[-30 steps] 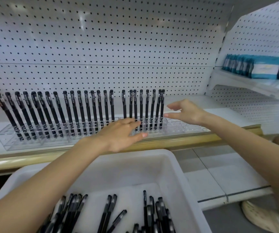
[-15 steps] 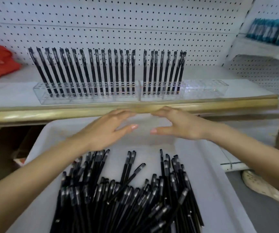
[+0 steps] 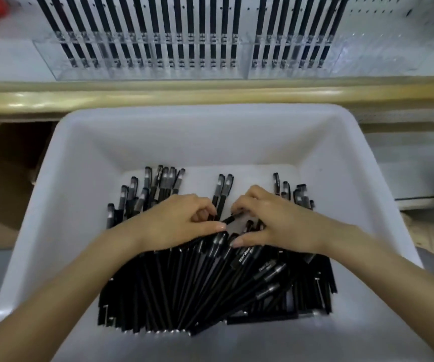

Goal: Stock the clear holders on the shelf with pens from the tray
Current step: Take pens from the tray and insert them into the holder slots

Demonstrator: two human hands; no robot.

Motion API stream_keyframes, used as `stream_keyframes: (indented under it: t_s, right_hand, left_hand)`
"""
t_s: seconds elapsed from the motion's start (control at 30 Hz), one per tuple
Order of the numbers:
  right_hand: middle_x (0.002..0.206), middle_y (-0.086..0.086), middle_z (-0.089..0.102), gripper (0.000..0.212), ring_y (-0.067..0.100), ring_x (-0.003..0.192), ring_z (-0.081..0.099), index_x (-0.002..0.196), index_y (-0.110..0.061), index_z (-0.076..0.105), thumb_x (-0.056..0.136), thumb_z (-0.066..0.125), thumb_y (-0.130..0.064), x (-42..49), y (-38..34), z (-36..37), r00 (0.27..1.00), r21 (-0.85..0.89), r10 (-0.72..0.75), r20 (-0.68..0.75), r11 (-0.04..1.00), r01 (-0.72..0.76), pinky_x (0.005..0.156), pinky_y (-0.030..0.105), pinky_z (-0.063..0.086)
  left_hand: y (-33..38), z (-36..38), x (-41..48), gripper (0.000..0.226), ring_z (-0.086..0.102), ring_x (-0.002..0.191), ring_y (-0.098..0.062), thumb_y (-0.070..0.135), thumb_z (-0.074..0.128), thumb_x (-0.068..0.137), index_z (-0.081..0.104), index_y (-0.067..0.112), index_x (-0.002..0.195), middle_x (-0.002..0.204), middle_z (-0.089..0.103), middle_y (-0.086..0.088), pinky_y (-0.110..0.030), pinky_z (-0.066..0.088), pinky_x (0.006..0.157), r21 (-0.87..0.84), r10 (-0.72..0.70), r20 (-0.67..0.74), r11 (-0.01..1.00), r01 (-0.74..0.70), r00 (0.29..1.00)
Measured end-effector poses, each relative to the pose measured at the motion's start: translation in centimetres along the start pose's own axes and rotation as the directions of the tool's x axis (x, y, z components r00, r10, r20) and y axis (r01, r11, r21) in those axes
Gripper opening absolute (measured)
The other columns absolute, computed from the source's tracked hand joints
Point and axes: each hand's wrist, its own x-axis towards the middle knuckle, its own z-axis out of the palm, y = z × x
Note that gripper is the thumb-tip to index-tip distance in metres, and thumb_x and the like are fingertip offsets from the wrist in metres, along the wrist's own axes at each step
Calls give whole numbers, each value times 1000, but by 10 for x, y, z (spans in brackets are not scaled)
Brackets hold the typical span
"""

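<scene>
Left hand (image 3: 182, 223) and right hand (image 3: 278, 223) curl round pens (image 3: 184, 283) in tray (image 3: 197, 113); holders (image 3: 145, 70) mostly filled, right-end slots look empty.

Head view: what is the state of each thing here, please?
left hand: fingers curled among the loose pens, grip unclear
right hand: likewise curled, grip unclear
loose pens: heaped flat in the tray
tray: partly filled
left holder: filled with upright pens
right holder: partly filled, right end empty
</scene>
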Motion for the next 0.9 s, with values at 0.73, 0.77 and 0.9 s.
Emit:
stream_keyframes:
  t_s: [0.73,0.77,0.9]
  right_hand:
    - [94,-7,54,33,11,87,53,96,-28,58,74,76,-44,5,-8,8,979,-8,-55,196,998,58,70,15,32]
    - [94,-7,54,33,11,87,53,97,-28,58,74,77,-44,6,-8,8,978,1,-52,201,999,53,70,15,35]
    - [92,-9,52,35,9,87,51,95,-29,56,72,78,-43,9,-9,9,976,18,-35,216,999,32,75,24,46]
  left_hand:
    - [-7,-12,0,9,46,89,13,36,75,78,70,37,85,86,61,17,-3,34,71,-80,7,141,997,4,990]
    - [-7,-12,0,10,46,89,14,36,75,78,70,38,86,87,61,18,-2,34,71,-78,7,145,997,5,989]
    - [-6,-11,0,17,46,94,14,36,74,79,69,35,96,99,61,22,0,33,74,-37,-16,171,999,23,985]
